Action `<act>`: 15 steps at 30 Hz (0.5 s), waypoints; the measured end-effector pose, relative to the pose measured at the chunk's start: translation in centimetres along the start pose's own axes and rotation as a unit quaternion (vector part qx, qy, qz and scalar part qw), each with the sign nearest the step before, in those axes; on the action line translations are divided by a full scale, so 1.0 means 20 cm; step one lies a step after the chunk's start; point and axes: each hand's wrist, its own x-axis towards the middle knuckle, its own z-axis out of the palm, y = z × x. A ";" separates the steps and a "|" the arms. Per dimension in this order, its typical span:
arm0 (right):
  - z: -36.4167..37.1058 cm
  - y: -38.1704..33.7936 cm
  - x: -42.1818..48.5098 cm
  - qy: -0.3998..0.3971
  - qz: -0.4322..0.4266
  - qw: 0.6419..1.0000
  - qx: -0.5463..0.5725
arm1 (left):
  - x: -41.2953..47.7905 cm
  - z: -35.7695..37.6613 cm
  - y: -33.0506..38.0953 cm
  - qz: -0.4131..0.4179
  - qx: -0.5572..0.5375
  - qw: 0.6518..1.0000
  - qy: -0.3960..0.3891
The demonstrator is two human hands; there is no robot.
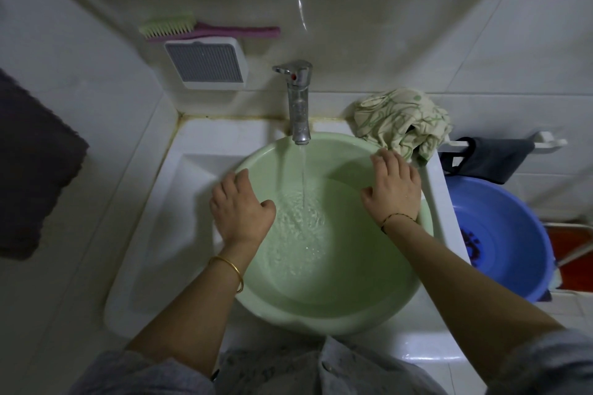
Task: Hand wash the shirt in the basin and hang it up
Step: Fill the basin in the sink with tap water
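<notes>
From my station I saw both hands resting on the green basin [337, 314], which sat in the white sink [205, 141]. The left hand [242, 207] lay palm down over the basin's left rim, fingers loosely extended across the edge and thumb reaching inward above the water [298, 228]; it grasped nothing. The right hand [393, 187] lay flat on the right rim, fingers straight and slightly spread, thumb angled toward the middle, likewise released. Its fingertips ended just beside the shirt [401, 120]; I could not tell whether they touched it. The shirt, pale with green markings, was bunched dry-looking on the sink's back right corner, outside the basin and against the wall. The tap [298, 99] stood over the basin's far edge, and a thin stream fell from it into the shallow, rippling water between the hands. A blue tub [513, 234] sat lower, to the right of the sink.
</notes>
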 end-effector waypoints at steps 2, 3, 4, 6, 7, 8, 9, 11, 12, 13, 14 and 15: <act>0.00 0.00 0.00 -0.001 0.001 1.000 0.000 | 0.00 0.00 0.00 0.001 -0.003 1.000 0.003; 0.00 0.00 0.00 -0.001 0.001 1.000 0.001 | 0.00 0.00 0.00 0.000 -0.005 1.000 0.002; 0.00 0.00 0.00 0.001 0.000 1.000 0.001 | 0.00 0.00 0.00 0.000 -0.006 1.000 0.003; 0.00 0.00 0.00 0.003 0.000 1.000 0.002 | 0.00 0.00 0.00 0.002 -0.007 1.000 0.006; 0.00 0.00 0.00 0.003 0.000 1.000 0.003 | 0.00 0.00 0.00 0.002 -0.007 1.000 0.006; 0.00 0.00 0.00 0.004 0.000 1.000 0.004 | 0.00 0.00 0.00 0.002 -0.007 1.000 0.003; 0.01 0.00 0.00 0.007 0.000 1.000 0.005 | 0.00 0.00 0.00 0.000 -0.007 1.000 0.000; 0.01 0.00 0.00 0.014 -0.001 1.000 0.007 | 0.00 0.00 0.00 -0.002 -0.006 1.000 -0.002; 0.01 0.00 0.00 0.015 -0.001 1.000 0.007 | 0.00 0.00 0.00 -0.001 -0.006 1.000 -0.001; 0.01 0.00 0.00 0.014 -0.002 1.000 0.007 | 0.00 0.00 0.00 -0.001 -0.006 1.000 -0.003; 0.01 0.00 0.00 0.008 -0.001 1.000 0.005 | 0.00 -0.01 0.00 -0.003 -0.006 1.000 -0.006; 0.01 0.00 0.00 0.001 0.000 1.000 0.003 | 0.00 -0.01 0.00 -0.005 -0.005 1.000 -0.010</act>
